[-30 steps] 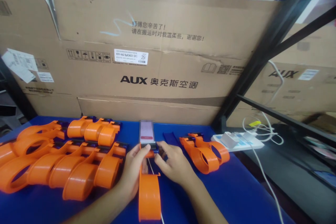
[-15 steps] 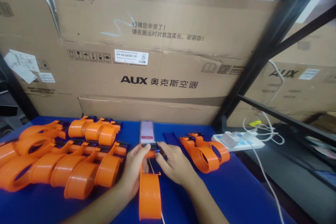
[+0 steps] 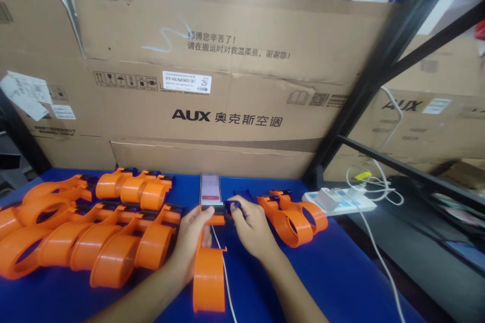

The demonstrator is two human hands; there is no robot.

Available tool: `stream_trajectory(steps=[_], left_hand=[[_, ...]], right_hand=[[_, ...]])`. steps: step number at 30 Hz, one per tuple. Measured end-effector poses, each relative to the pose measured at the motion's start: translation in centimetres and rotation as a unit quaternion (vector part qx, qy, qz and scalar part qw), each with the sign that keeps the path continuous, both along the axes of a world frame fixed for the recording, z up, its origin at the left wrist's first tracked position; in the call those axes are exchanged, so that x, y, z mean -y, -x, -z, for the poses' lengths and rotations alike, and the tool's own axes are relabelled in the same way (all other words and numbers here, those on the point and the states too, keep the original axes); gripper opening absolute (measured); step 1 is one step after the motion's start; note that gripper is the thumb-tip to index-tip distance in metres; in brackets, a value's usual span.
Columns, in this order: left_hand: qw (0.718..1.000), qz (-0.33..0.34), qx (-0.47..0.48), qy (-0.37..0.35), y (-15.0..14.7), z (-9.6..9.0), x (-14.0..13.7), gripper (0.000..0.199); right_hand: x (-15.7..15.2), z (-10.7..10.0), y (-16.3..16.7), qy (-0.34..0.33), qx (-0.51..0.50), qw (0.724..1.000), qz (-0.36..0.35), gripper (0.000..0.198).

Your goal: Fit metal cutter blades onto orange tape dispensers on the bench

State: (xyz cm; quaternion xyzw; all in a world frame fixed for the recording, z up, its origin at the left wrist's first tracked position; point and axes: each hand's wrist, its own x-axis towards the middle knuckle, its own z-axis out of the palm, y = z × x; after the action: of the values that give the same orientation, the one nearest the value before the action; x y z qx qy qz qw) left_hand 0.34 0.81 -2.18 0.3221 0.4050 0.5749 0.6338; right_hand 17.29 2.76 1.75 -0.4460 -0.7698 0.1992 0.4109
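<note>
My left hand (image 3: 191, 234) grips an orange plastic tape dispenser (image 3: 209, 280) at its neck, thumb on the black end piece. Its wide round loop hangs down toward me. Just right of that end, my right hand (image 3: 252, 224) is closed, thumb and finger pinching a small dark blue piece (image 3: 232, 205) whose exact shape is partly hidden by the fingers. Beyond the dispenser's end lies a phone (image 3: 210, 189) with its screen lit and a white cable (image 3: 226, 282) running toward me.
Rows of orange tape dispensers (image 3: 115, 260) lie on the left of the blue table (image 3: 303, 282). Two more dispensers (image 3: 291, 224) lie at right, beside a white power strip (image 3: 352, 202) with cables. Large cardboard boxes (image 3: 227, 81) and a dark rack post (image 3: 364, 96) stand behind.
My right hand has moved slightly away from the dispenser's end, and the dark blue piece now shows between its fingers. The left hand still grips the dispenser, which shifted slightly left in view.
</note>
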Motion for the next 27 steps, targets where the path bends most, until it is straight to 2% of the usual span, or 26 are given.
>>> stream_trajectory(steps=[5,10,16,18,21,24,27], left_hand=[[1.000,-0.015,0.009,0.021,0.1,0.1,-0.3,0.038],[0.999,-0.019,0.000,0.030,0.0,0.2,-0.4,0.039],[0.999,-0.018,0.001,0.032,-0.1,0.1,-0.2,0.039],[0.999,-0.022,-0.005,0.026,-0.1,0.0,-0.2,0.040],[0.999,-0.028,-0.008,0.013,-0.1,-0.2,-0.2,0.044],[0.999,-0.043,-0.001,0.006,0.0,-0.2,-0.2,0.045],[0.999,-0.050,0.003,0.006,0.0,0.0,-0.2,0.045]], right_hand=[[-1.6,1.6,-0.7,0.073,0.094,0.983,0.143,0.019],[-2.1,2.6,-1.0,0.121,0.193,0.957,0.177,0.018],[-1.8,2.0,-0.8,0.101,0.230,0.942,0.221,0.022],[-1.4,1.4,-0.7,0.060,0.193,0.961,0.187,0.026],[-0.5,0.3,-0.3,-0.024,0.084,0.994,0.068,0.031],[0.4,-0.4,0.2,-0.075,0.045,0.995,-0.043,0.035],[0.6,-0.5,0.5,-0.084,0.059,0.991,-0.090,0.032]])
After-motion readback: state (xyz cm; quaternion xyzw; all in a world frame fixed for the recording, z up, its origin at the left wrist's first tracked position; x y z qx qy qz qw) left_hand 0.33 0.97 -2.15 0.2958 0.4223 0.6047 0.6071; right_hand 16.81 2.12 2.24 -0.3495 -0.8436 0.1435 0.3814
